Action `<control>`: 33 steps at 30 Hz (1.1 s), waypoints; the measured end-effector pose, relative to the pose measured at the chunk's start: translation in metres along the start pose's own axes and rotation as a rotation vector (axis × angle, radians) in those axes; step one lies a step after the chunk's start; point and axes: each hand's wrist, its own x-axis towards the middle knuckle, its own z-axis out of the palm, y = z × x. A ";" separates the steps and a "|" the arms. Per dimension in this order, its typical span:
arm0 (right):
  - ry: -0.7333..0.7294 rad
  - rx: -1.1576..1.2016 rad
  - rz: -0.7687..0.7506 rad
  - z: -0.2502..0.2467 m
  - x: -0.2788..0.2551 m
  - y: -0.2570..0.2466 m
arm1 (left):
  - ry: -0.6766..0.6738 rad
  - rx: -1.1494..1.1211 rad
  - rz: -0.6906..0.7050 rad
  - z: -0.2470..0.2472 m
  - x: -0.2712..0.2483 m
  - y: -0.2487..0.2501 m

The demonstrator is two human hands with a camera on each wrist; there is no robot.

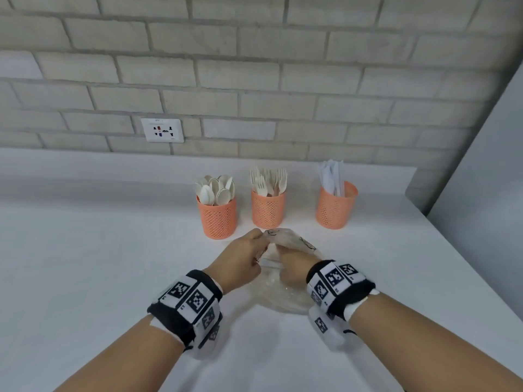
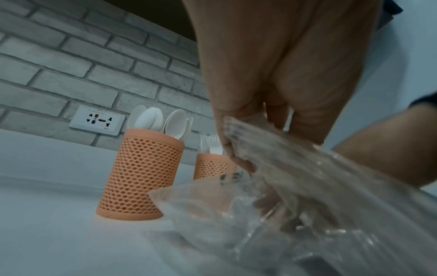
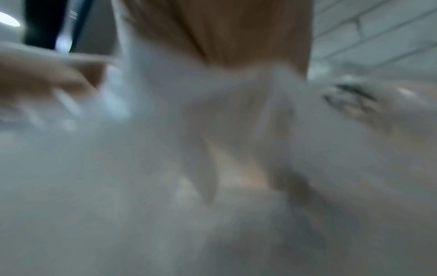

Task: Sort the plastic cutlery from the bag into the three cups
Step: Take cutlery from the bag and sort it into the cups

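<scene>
Head view: a clear plastic bag (image 1: 285, 292) lay on the white counter (image 1: 85, 264), just in front of three orange mesh cups standing in a row near the brick wall (image 1: 254, 80). Left cup (image 1: 217, 217) held white spoons (image 1: 216, 190), middle cup (image 1: 267, 209) held forks (image 1: 268, 179), right cup (image 1: 335, 206) held knives (image 1: 332, 176). Both hands met at the far end of the bag. The left hand (image 1: 240, 260) had its fingers curled, pinching the bag's upper edge. The right hand (image 1: 294, 264) was pushed in under the film, fingers hidden; whether it grasped anything, I could not tell. Marker-printed bands sat on both wrists. A wall socket (image 1: 162, 130) was set in the brick to the left.

Left wrist view: the left hand (image 2: 272, 84) filled the upper frame, fingertips (image 2: 227, 130) pinching a bunched fold of the bag (image 2: 307, 186). The bag mouth gaped below. The spoon cup (image 2: 141, 175) stood close on the left, the fork cup (image 2: 212, 166) behind it, partly covered by the hand. The socket (image 2: 97, 120) showed on the wall.

Right wrist view: heavily blurred. The right hand (image 3: 248, 33) entered from above, wrapped all round by cloudy bag film (image 3: 165, 168); finger posture unreadable. Dark print on the film showed at right. Any cutlery inside the bag was not discernible.
</scene>
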 end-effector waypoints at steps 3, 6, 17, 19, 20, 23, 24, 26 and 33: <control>-0.019 -0.017 0.047 0.002 0.003 0.005 | 0.052 -0.094 0.061 -0.004 -0.006 0.009; -0.109 -0.093 -0.019 -0.004 0.003 0.004 | 0.063 -0.109 0.022 -0.005 -0.013 0.007; -0.143 0.088 -0.054 0.002 -0.016 -0.014 | 0.053 -0.042 -0.007 -0.014 -0.022 0.011; -0.126 0.329 -0.029 -0.005 -0.023 -0.002 | 0.114 0.066 -0.043 -0.021 -0.023 0.001; -0.116 0.386 -0.047 -0.007 -0.025 0.005 | 0.151 0.107 -0.055 -0.024 -0.024 -0.004; -0.081 0.489 -0.125 -0.018 -0.034 0.017 | 0.213 0.094 -0.080 -0.025 -0.025 -0.014; -0.082 0.586 -0.183 -0.019 -0.038 0.018 | 0.218 0.062 -0.090 -0.022 -0.024 -0.014; -0.120 0.807 -0.319 -0.023 -0.047 0.014 | 0.198 0.021 -0.135 -0.015 -0.021 -0.013; 0.006 1.304 -0.449 -0.042 -0.060 0.013 | -0.284 0.272 -0.317 0.006 -0.023 -0.016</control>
